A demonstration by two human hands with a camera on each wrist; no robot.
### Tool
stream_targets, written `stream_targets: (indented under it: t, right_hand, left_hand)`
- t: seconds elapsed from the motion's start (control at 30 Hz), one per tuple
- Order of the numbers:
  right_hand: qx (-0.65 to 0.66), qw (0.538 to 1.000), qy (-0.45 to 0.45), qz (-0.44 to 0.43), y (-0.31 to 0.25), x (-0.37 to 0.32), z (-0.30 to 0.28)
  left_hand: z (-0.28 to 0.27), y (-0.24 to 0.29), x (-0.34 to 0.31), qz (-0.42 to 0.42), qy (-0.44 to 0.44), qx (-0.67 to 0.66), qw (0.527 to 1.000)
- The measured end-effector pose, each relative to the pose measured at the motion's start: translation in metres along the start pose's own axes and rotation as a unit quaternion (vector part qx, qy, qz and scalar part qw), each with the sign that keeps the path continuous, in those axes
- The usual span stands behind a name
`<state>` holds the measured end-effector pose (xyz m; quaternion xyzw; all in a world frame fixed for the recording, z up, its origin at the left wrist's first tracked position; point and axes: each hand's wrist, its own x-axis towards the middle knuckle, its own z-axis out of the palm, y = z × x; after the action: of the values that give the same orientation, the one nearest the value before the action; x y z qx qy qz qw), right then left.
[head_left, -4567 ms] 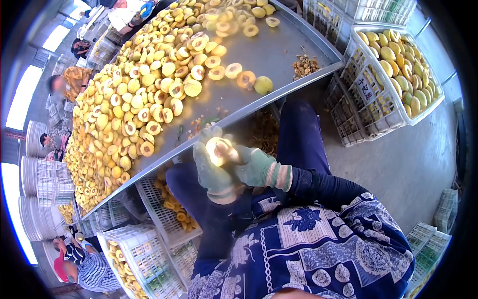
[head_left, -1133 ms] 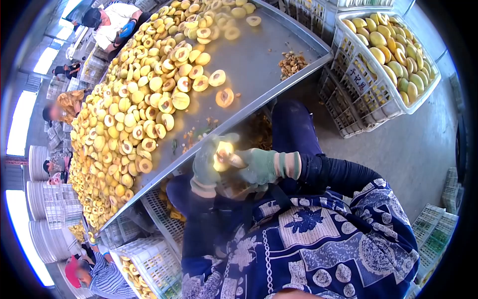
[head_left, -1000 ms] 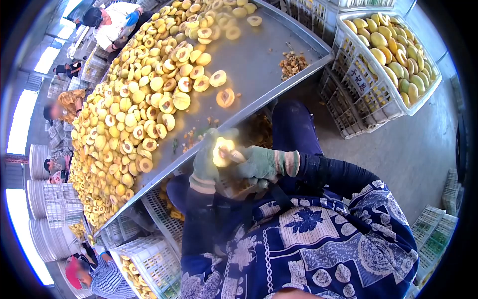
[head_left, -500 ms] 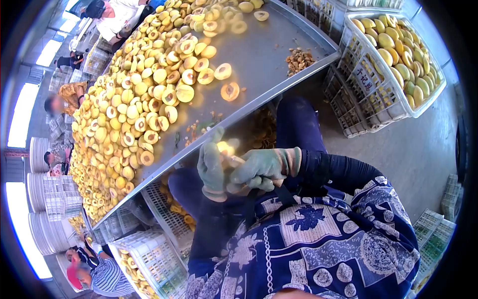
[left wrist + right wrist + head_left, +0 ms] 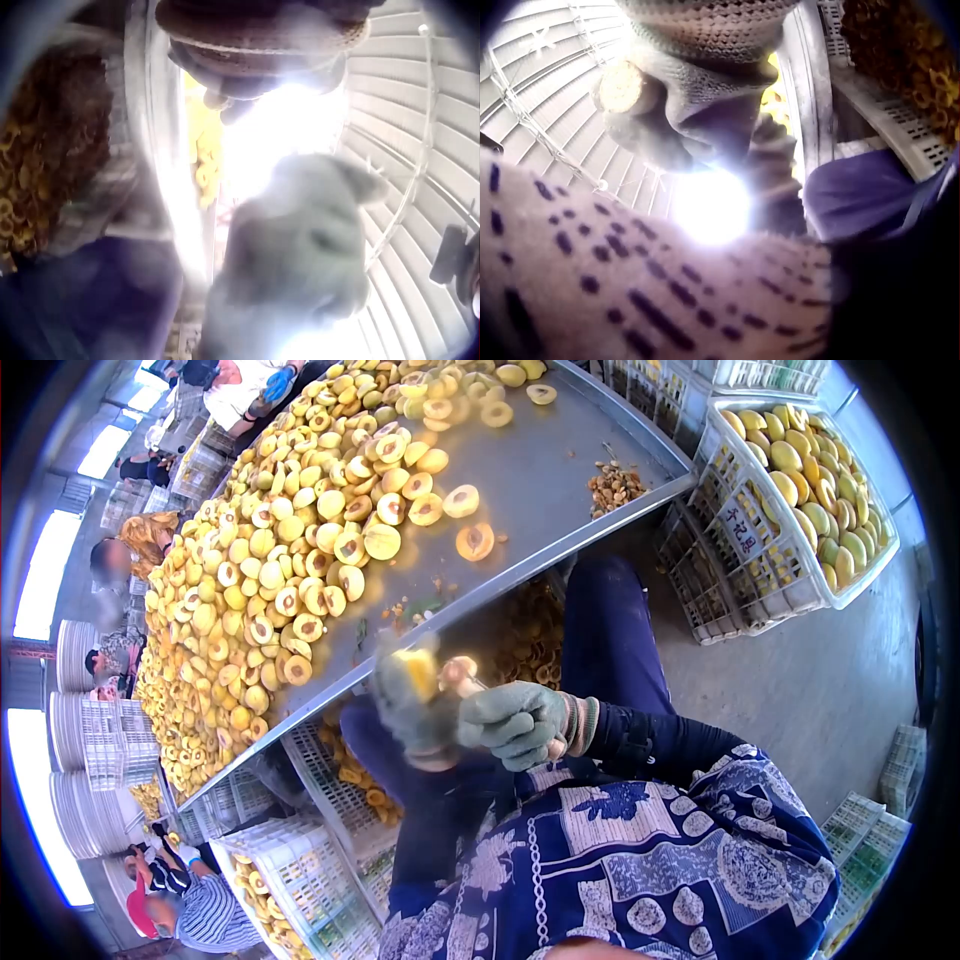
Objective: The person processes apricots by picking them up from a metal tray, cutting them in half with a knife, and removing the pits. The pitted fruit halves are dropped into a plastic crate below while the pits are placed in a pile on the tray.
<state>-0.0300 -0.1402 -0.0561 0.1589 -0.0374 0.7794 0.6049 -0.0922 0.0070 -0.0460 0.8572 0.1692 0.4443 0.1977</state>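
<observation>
My left hand (image 5: 408,705), in a pale green glove and blurred in the head view, holds a yellow peach piece (image 5: 418,672) in its fingers. Just to its right my gloved right hand (image 5: 515,722) grips a slim tool whose wooden handle end (image 5: 556,749) sticks out behind the fist. A pinkish lump (image 5: 460,672) shows at the front of that fist, apart from the peach piece. The round wooden butt (image 5: 622,87) also appears in the right wrist view. Glare washes out the left glove (image 5: 296,240) in the left wrist view.
A metal table (image 5: 560,445) bears a large heap of peach halves (image 5: 290,530) and a small pile of pits (image 5: 615,488). A crate (image 5: 745,550) of peaches stands at right. Another crate (image 5: 300,870) is at lower left. Other people sit along the far side.
Both hands were together over a peach half; now they have drawn apart, the left one moving left. Since the oldest frame a greenish-yellow peach has gone from the table's front edge.
</observation>
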Motion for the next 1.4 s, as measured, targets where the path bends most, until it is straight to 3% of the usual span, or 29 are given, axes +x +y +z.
stream_targets:
  t: [0.03, 0.1, 0.17, 0.2, 0.23, 0.27, 0.3, 0.37, 0.4, 0.43, 0.47, 0.53, 0.6, 0.63, 0.7, 0.73, 0.8, 0.83, 0.9, 0.97, 1.03, 1.07, 1.1, 1.13, 1.17, 1.2, 1.33, 1.37, 1.4]
  right_hand:
    - [-0.004, 1.0, -0.001, 0.0, -0.005, -0.002, 0.008]
    - [-0.168, 0.949, 0.263, 0.041, -0.014, -0.006, 0.02]
    - [-0.31, 0.882, 0.352, 0.04, -0.016, -0.006, 0.028]
    - [-0.323, 0.865, 0.381, 0.051, -0.016, -0.007, 0.027]
    - [-0.334, 0.847, 0.409, 0.063, -0.016, -0.006, 0.024]
    - [-0.367, 0.833, 0.406, 0.079, -0.018, -0.007, 0.019]
    - [-0.364, 0.836, 0.404, 0.076, -0.019, -0.006, 0.017]
    - [-0.349, 0.844, 0.405, 0.042, -0.022, -0.004, 0.015]
    - [-0.382, 0.822, 0.419, 0.05, -0.027, -0.006, 0.017]
    - [-0.381, 0.822, 0.421, 0.048, -0.031, -0.008, 0.018]
    - [-0.38, 0.819, 0.43, 0.014, -0.034, -0.01, 0.021]
    - [-0.378, 0.812, 0.444, -0.026, -0.04, -0.019, 0.019]
    - [-0.43, 0.794, 0.414, -0.116, -0.044, -0.033, 0.011]
    - [-0.43, 0.791, 0.418, -0.119, -0.047, -0.036, 0.011]
    - [-0.419, 0.733, 0.509, -0.168, -0.052, -0.039, 0.016]
    - [-0.408, 0.737, 0.517, -0.155, -0.059, -0.045, 0.026]
    - [-0.406, 0.723, 0.53, -0.177, -0.07, -0.046, 0.035]
    - [-0.407, 0.711, 0.54, -0.195, -0.075, -0.045, 0.04]
    - [-0.437, 0.688, 0.553, -0.174, -0.084, -0.04, 0.053]
    - [-0.498, 0.66, 0.534, -0.174, -0.085, -0.03, 0.057]
    - [-0.509, 0.669, 0.523, -0.141, -0.082, -0.021, 0.052]
    - [-0.552, 0.648, 0.495, -0.172, -0.077, -0.016, 0.041]
    - [-0.593, 0.624, 0.466, -0.202, -0.072, -0.012, 0.033]
    - [-0.561, 0.659, 0.463, -0.191, -0.069, -0.01, 0.03]
    - [-0.563, 0.658, 0.462, -0.19, -0.065, -0.009, 0.031]
    - [-0.575, 0.648, 0.462, -0.189, -0.062, -0.007, 0.033]
    - [-0.618, 0.608, 0.451, -0.213, -0.046, 0.001, 0.037]
    - [-0.62, 0.606, 0.45, -0.212, -0.042, 0.001, 0.043]
    - [-0.606, 0.634, 0.448, -0.17, -0.04, 0.001, 0.055]
  left_hand:
    - [-0.016, -0.005, -0.003, -0.115, -0.002, -0.058, 0.992]
    - [-0.053, -0.049, -0.002, -0.323, 0.035, -0.091, 0.941]
    - [-0.085, -0.07, 0.011, -0.394, 0.068, -0.132, 0.907]
    - [-0.101, -0.103, 0.012, -0.313, 0.008, 0.029, 0.949]
    - [-0.107, -0.113, 0.019, -0.22, -0.052, 0.192, 0.955]
    - [-0.116, -0.117, 0.021, -0.141, -0.142, 0.386, 0.901]
    - [-0.108, -0.115, 0.027, -0.137, -0.144, 0.388, 0.9]
    - [-0.076, -0.111, 0.042, -0.138, -0.118, 0.207, 0.961]
    - [-0.047, -0.122, 0.039, -0.182, -0.135, -0.021, 0.974]
    - [-0.02, -0.107, 0.052, -0.154, -0.185, -0.028, 0.97]
    - [0.005, -0.096, 0.06, -0.032, -0.264, 0.072, 0.961]
    - [0.064, -0.061, 0.078, 0.009, -0.331, 0.017, 0.943]
    - [0.123, -0.041, 0.082, -0.146, -0.304, 0.003, 0.942]
    - [0.143, -0.041, 0.087, -0.144, -0.306, -0.002, 0.941]
    - [0.17, -0.038, 0.093, -0.181, -0.427, 0.032, 0.885]
    - [0.173, -0.036, 0.092, -0.18, -0.43, 0.029, 0.884]
    - [0.171, -0.032, 0.09, -0.289, -0.455, -0.112, 0.835]
    - [0.165, -0.03, 0.087, -0.288, -0.458, -0.111, 0.834]
    - [0.146, -0.027, 0.079, -0.323, -0.396, -0.307, 0.803]
    - [0.127, -0.013, 0.069, -0.286, -0.372, -0.314, 0.825]
    - [0.109, -0.004, 0.057, -0.263, -0.298, -0.473, 0.786]
    - [0.108, -0.01, 0.044, -0.285, -0.285, -0.522, 0.752]
    - [0.099, 0.003, 0.043, -0.286, -0.28, -0.52, 0.755]
    - [0.088, 0.026, 0.049, -0.332, -0.228, -0.572, 0.714]
    - [0.079, 0.041, 0.052, -0.375, -0.175, -0.62, 0.666]
    - [0.07, 0.042, 0.052, -0.359, -0.207, -0.604, 0.681]
    - [0.058, 0.029, 0.037, -0.35, -0.184, -0.574, 0.717]
    - [0.055, 0.024, 0.034, -0.348, -0.182, -0.576, 0.717]
    - [0.054, 0.019, 0.032, -0.315, -0.175, -0.543, 0.759]
